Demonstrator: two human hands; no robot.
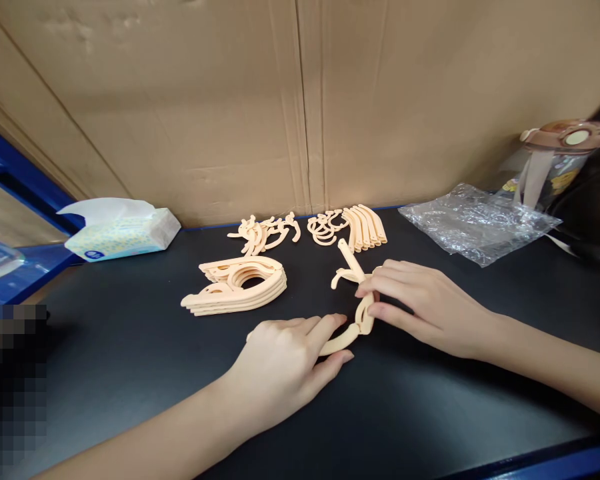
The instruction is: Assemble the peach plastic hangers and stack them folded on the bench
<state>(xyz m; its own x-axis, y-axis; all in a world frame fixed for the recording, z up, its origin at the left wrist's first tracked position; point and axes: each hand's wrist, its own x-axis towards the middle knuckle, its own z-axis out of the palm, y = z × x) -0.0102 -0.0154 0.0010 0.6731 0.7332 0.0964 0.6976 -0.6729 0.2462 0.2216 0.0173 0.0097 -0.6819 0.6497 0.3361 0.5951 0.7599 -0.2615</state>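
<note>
A cream plastic folding clothes hanger point(341, 341) is between my two hands, low over the black tabletop. My left hand point(287, 357) has its fingers and thumb closed round one curved arm of it. My right hand point(420, 300) pinches the centre part, with fingertips and thumb on either side. A straight piece point(351, 257) and a small curved hook piece point(347, 275) stick out beyond my right fingers. Part of the hanger is covered by both hands. Left of it lies a neat stack of folded hangers point(260, 297).
Behind are a pile of loose curved pieces point(263, 235), several hooks point(325, 227) and a row of hanger arms point(365, 228). A tissue pack point(125, 233) stands at the left. Crinkled clear plastic point(480, 223) and a strapped bottle point(555, 160) are at the right. Cardboard point(205, 100) walls the back.
</note>
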